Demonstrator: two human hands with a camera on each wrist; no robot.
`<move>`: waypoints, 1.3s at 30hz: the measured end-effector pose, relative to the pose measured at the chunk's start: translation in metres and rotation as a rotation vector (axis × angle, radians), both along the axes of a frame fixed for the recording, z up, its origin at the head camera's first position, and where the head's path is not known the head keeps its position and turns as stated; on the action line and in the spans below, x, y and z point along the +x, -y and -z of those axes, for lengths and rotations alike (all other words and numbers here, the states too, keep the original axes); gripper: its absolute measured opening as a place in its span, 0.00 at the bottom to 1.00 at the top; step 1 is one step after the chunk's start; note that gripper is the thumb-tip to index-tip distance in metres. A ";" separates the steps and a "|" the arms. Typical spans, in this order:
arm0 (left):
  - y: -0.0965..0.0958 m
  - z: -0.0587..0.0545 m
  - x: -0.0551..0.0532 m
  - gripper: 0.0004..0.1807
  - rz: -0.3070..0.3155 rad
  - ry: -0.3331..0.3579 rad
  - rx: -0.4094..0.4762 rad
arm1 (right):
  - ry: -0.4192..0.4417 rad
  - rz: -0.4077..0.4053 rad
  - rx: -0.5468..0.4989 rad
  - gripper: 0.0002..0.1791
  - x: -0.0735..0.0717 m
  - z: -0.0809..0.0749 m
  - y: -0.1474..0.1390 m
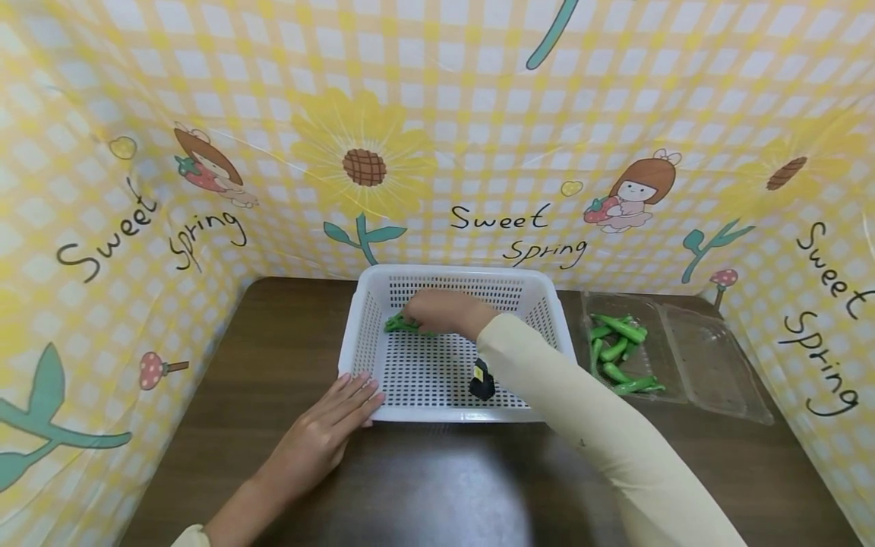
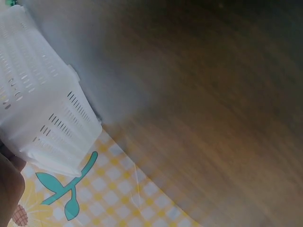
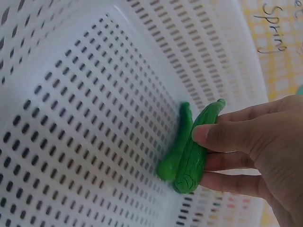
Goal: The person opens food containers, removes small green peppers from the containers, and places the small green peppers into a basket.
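A white perforated plastic basket (image 1: pixel 437 415) stands on the table, and my right hand (image 1: pixel 444 310) reaches down into its far left part. In the right wrist view, thumb and fingers pinch a ridged green pepper (image 3: pixel 191 163) near the basket wall. Right beside it a smoother green pepper (image 3: pixel 171 163) lies on the slotted floor. My left hand (image 1: pixel 328 422) rests with extended fingers over the basket's front left corner. Only a bit of that hand (image 2: pixel 9 189) shows at the edge of the left wrist view.
To the right of the basket, a clear hinged plastic box (image 1: pixel 673 353) lies with its lid (image 1: pixel 718 365) folded back to the right. Several green peppers (image 1: pixel 615 348) are inside. A checked, printed cloth (image 1: pixel 437 167) surrounds the dark wooden table (image 1: pixel 437 486) at back and sides.
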State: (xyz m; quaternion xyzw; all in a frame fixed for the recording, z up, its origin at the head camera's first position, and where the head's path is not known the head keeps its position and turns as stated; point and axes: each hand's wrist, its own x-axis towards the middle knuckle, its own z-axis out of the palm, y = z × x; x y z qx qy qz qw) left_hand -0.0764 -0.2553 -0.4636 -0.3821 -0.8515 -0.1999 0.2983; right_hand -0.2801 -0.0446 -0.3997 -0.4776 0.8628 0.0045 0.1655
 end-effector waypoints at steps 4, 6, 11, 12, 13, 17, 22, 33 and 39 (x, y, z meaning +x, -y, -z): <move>0.000 -0.001 0.000 0.23 -0.002 -0.004 -0.001 | -0.066 -0.044 0.053 0.03 0.006 0.009 0.010; 0.000 -0.002 0.000 0.22 -0.001 -0.008 -0.001 | -0.089 -0.052 0.077 0.02 0.009 0.013 0.014; 0.000 -0.003 0.000 0.22 -0.001 -0.014 -0.007 | -0.098 -0.035 0.101 0.03 0.013 0.017 0.019; -0.001 -0.003 0.000 0.22 -0.002 -0.014 -0.011 | -0.090 -0.026 0.100 0.04 0.013 0.017 0.019; -0.001 -0.002 -0.001 0.22 -0.001 -0.016 -0.011 | -0.085 -0.019 0.100 0.04 0.013 0.017 0.019; -0.001 -0.002 -0.001 0.22 -0.002 -0.017 -0.011 | -0.065 -0.011 0.097 0.02 0.010 0.021 0.019; -0.001 -0.002 0.000 0.22 0.000 -0.015 -0.007 | -0.084 -0.022 0.093 0.01 0.005 0.027 0.018; -0.002 0.000 0.001 0.23 -0.018 -0.015 -0.010 | -0.094 -0.036 0.005 0.04 0.002 0.008 -0.001; -0.002 0.000 0.000 0.22 -0.016 -0.046 -0.003 | -0.170 0.000 -0.113 0.06 -0.005 -0.022 -0.065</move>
